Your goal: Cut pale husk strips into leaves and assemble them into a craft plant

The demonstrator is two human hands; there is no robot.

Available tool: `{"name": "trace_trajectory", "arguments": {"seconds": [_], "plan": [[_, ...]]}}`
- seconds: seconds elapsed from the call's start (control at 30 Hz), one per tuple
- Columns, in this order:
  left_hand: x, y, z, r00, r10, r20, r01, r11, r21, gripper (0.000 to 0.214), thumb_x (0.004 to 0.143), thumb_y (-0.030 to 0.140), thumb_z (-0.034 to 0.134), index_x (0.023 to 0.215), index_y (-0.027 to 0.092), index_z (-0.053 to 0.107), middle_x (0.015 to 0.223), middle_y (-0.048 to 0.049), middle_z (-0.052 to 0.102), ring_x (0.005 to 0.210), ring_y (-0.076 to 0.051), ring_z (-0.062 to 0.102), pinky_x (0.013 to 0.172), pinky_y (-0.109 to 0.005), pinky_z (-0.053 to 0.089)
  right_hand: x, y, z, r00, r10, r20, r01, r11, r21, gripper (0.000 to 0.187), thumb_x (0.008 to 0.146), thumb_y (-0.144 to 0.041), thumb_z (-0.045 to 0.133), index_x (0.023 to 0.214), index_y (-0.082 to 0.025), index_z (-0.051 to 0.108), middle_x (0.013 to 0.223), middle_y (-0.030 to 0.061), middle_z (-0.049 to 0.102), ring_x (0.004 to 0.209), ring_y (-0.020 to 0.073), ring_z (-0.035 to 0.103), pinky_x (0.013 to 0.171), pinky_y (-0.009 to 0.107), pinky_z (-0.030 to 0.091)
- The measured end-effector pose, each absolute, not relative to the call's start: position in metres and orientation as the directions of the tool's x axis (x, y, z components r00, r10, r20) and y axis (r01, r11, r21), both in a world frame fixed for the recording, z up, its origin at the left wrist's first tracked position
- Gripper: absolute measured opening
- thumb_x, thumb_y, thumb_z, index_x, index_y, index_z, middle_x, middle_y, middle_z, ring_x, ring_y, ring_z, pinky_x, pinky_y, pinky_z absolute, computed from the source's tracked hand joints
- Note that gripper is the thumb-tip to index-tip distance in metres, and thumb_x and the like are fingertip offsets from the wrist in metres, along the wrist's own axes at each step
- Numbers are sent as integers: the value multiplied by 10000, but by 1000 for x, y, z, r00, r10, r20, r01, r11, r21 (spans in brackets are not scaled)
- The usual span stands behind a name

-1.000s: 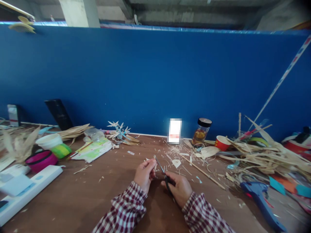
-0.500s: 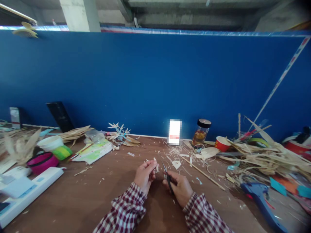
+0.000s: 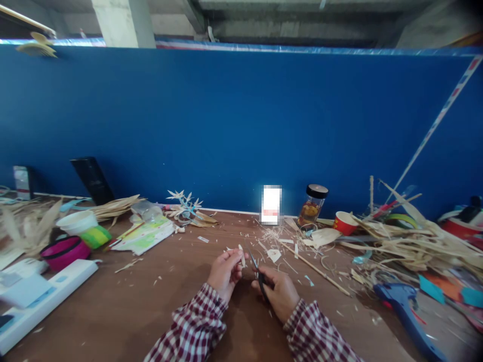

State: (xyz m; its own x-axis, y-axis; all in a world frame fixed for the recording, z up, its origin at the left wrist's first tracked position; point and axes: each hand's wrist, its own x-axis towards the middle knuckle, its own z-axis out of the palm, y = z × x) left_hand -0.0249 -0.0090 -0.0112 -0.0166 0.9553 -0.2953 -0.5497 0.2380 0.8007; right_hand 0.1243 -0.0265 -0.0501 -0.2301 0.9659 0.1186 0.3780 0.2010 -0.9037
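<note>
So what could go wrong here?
The slim black-handled scissors in the right hand are close to the left hand, so a slip might nick it. The thin pale sliver that the left hand pinches could drop and get lost among the scattered pale scraps on the brown table.

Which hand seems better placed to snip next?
Probably the right hand: it holds the scissors, their tip close beside the pale sliver. The left hand pinches that sliver, so it seems better suited to steadying it.
</note>
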Motion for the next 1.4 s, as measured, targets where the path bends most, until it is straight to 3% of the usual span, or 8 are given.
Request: {"name": "trace_trajectory", "arguments": {"seconds": [0.3, 0.53, 0.73, 1.03, 1.23, 1.4], "plan": [[-26, -8, -13, -63, 957, -283, -609, 187, 771, 228, 593, 239, 715, 745, 128, 587, 545, 50, 528, 385, -2, 412, 339, -95, 317, 125, -29, -36, -258, 947, 192, 524, 304, -796, 201, 710, -340, 571, 851, -215, 642, 715, -6, 647, 628, 153, 569, 612, 231, 446], [-25, -8, -10, -77, 956, -285, -588, 187, 787, 193, 612, 220, 693, 725, 120, 572, 519, 50, 520, 373, -5, 405, 334, -99, 312, 124, -32, -33, -267, 947, 176, 517, 295, -803, 197, 714, -335, 562, 851, -216, 640, 741, -5, 661, 659, 160, 586, 649, 239, 453], [-27, -9, -13, -57, 956, -289, -584, 203, 786, 165, 658, 220, 638, 757, 122, 550, 682, -23, 626, 371, -5, 406, 329, -114, 322, 124, -29, -39, -248, 954, 170, 507, 277, -816, 207, 718, -348, 561, 863, -216, 627, 708, -9, 645, 643, 155, 578, 621, 227, 448], [-25, -9, -11, -40, 963, -268, -593, 193, 782, 196, 618, 245, 676, 700, 135, 536, 643, 15, 593, 363, 2, 377, 320, -111, 294, 124, -32, -34, -247, 954, 168, 495, 274, -824, 220, 727, -330, 551, 891, -200, 621, 705, -5, 644, 602, 141, 566, 566, 214, 435], [-25, -9, -12, -54, 954, -295, -606, 203, 769, 205, 599, 233, 706, 704, 140, 555, 611, 29, 585, 362, 0, 412, 342, -110, 347, 125, -31, -37, -232, 954, 188, 512, 284, -811, 235, 727, -346, 545, 898, -203, 621, 639, -7, 620, 569, 143, 557, 536, 217, 426], [-25, -8, -12, -34, 961, -273, -631, 191, 752, 174, 599, 176, 714, 666, 130, 560, 534, 35, 565, 406, -22, 487, 391, -103, 411, 125, -31, -36, -256, 949, 182, 470, 287, -835, 217, 735, -320, 536, 901, -203, 612, 707, 1, 641, 617, 146, 576, 565, 214, 436]]}}
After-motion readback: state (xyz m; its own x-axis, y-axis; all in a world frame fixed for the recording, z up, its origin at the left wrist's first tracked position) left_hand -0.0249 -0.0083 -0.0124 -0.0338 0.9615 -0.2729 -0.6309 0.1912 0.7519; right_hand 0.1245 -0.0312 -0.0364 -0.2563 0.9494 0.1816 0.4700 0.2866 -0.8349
